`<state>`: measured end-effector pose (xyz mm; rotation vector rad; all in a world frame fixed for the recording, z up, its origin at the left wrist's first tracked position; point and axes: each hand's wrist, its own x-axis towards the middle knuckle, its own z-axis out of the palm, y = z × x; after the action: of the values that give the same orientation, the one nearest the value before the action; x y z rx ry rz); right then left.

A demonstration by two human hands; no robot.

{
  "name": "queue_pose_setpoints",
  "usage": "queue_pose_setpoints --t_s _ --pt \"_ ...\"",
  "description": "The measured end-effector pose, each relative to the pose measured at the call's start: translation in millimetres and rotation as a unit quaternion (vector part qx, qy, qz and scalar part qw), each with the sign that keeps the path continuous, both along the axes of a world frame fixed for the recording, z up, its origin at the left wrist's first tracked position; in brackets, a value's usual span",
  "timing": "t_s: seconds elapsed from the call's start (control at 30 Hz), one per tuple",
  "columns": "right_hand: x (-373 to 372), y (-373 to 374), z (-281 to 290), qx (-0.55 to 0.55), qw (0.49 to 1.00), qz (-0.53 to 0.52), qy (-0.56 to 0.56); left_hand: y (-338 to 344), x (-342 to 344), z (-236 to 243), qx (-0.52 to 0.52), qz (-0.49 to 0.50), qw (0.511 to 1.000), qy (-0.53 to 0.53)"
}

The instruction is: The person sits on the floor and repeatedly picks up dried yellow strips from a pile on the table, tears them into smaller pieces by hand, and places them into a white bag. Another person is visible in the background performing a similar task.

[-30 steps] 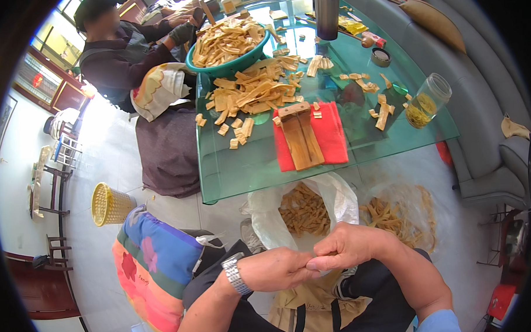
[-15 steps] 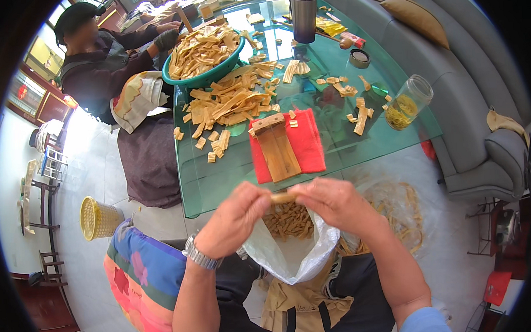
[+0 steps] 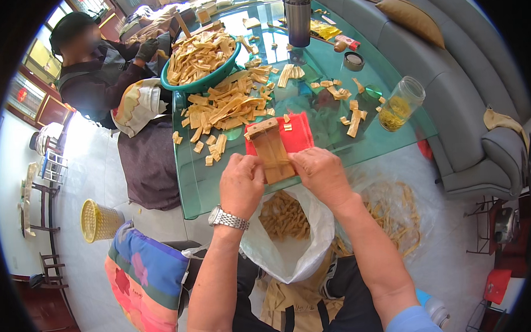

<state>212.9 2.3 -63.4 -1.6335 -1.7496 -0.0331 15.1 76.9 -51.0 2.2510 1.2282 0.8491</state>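
Note:
My left hand (image 3: 243, 177) and my right hand (image 3: 317, 171) are closed at either side of the brown wooden tool (image 3: 270, 147), a flat board with a raised block at its far end, lying on a red cloth (image 3: 299, 133) at the glass table's edge. What my fingertips grip is too indistinct to make out against the wood. Below my hands, an open white sack (image 3: 312, 243) holds many small tan pieces (image 3: 279, 215). Beyond the tool, tan flat strips (image 3: 222, 109) lie heaped on the table, and more fill a teal basin (image 3: 197, 60).
A co-worker (image 3: 90, 75) sits at the table's left. A glass jar (image 3: 398, 108), steel flask (image 3: 298, 24) and lid (image 3: 353, 60) stand on the table (image 3: 358, 151). A grey sofa (image 3: 463, 130) lines the right. Left are a yellow wastebasket (image 3: 101, 221) and striped cushion (image 3: 143, 275).
Both my hands have risen from low over my lap to the table's edge by the wooden tool. The tan piece visible between them half a second ago is now indistinct.

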Motion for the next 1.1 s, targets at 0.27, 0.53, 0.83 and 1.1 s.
queue_pose_setpoints --t_s 0.27,0.53,0.83,1.1 --pt "1 -25 25 -0.028 0.975 0.036 0.216 -15 -10 27 -0.233 -0.012 0.964 -0.129" --pt "-44 -57 78 0.112 0.960 0.198 0.164 -85 -12 19 -0.677 -0.162 0.599 -0.395" --pt "-80 -84 106 0.160 0.944 0.282 0.059 -83 -11 75 -0.590 -0.202 0.635 -0.456" --pt "-51 -79 89 0.076 0.949 0.255 0.167 -79 -4 68 -0.607 -0.168 0.667 -0.398"
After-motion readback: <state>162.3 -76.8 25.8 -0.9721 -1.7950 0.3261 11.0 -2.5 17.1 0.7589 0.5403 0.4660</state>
